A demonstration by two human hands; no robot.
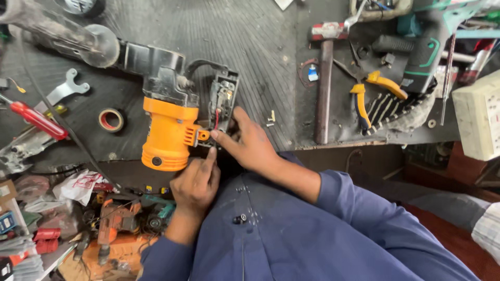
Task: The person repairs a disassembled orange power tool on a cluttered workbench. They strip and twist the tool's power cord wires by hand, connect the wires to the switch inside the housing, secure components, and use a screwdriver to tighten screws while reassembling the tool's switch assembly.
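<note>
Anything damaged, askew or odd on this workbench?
Yes. The orange power tool lies on its side with its black switch housing opened, showing bare wiring and a red wire. The right hand and left hand both touch that open part. Small loose parts lie nearby on the ribbed mat.

A dark, ribbed workbench point(250, 47) is seen, on which an orange and black power tool point(165, 114) with an opened switch housing point(225, 99) is laid near the front edge. To its left a roll of red tape point(111, 119), a flat metal spanner point(65, 89) and a red-handled screwdriver point(36, 119) are found; to its right a hammer point(325, 78), yellow-handled pliers point(371, 91), a striped glove point(390, 109) and a green and black drill point(424, 57) are spread out
</note>
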